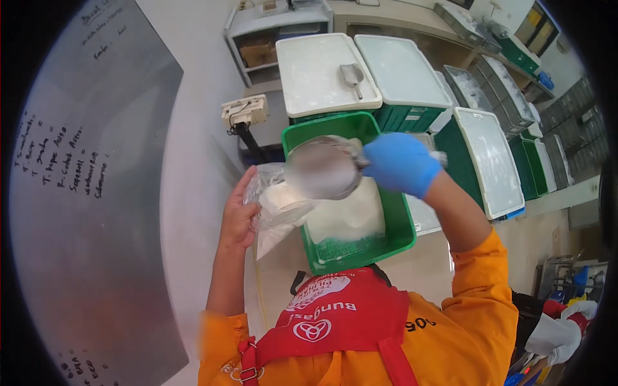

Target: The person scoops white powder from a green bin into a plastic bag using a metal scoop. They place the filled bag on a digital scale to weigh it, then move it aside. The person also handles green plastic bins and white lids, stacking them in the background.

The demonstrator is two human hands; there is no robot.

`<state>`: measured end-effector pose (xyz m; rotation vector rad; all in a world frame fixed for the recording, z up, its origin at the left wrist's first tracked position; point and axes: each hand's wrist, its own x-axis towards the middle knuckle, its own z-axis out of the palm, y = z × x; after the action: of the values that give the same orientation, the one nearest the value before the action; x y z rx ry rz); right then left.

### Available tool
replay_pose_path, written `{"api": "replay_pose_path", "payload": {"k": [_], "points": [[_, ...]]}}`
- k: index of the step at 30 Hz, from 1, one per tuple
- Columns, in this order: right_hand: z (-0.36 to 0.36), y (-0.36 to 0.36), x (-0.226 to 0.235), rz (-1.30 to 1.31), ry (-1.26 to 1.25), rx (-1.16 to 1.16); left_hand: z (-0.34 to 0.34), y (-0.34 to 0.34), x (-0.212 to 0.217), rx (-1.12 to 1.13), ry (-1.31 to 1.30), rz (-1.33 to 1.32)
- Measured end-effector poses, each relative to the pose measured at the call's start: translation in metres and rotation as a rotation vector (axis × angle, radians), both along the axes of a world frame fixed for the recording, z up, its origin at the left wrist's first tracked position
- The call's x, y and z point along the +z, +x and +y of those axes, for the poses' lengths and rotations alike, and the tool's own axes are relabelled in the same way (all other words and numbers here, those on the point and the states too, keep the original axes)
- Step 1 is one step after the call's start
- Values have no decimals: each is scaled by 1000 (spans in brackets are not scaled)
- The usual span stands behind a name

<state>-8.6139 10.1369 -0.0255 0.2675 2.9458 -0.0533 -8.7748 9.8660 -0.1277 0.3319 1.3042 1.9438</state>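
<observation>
My bare left hand [239, 215] is closed on the upper edge of a clear plastic bag [268, 235], which hangs open with white powder inside. My right hand [402, 164], in a blue glove, grips the handle of a metal scoop [323, 168]. The scoop is tilted beside the bag's mouth, and its bowl is blurred, so I cannot tell how much is in it. Below both stands a green bin [402, 222] with a heap of white powder [347, 215] in it.
Beyond the bin, two lidded green crates stand side by side, a second metal scoop [353, 76] lying on the left white lid [315, 55]. A weighing-scale display [244, 110] rises on a post at left, near a grey board [96, 225]. Another person [557, 334] is at lower right.
</observation>
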Motion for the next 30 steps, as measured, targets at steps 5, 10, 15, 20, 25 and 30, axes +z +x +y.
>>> {"api": "replay_pose_path", "payload": {"k": [5, 10, 15, 20, 25, 30], "points": [[77, 31, -121, 56, -361, -332, -38, 6, -29, -57, -241, -154], [-8, 42, -441, 281, -1170, -1264, -3, 5, -19, -39, -212, -195], [-160, 8, -535, 222, -1722, -1925, 13, 15, -11, 136, -308, -129], [-141, 5, -598, 254, -1264, -1545, 21, 31, -13, 240, -347, -120], [-3, -27, -716, 474, -1021, -1348, 33, 31, -27, 207, -380, -60], [98, -96, -639, 359, -952, -1235, 16, 47, -44, 226, -440, -10]]}}
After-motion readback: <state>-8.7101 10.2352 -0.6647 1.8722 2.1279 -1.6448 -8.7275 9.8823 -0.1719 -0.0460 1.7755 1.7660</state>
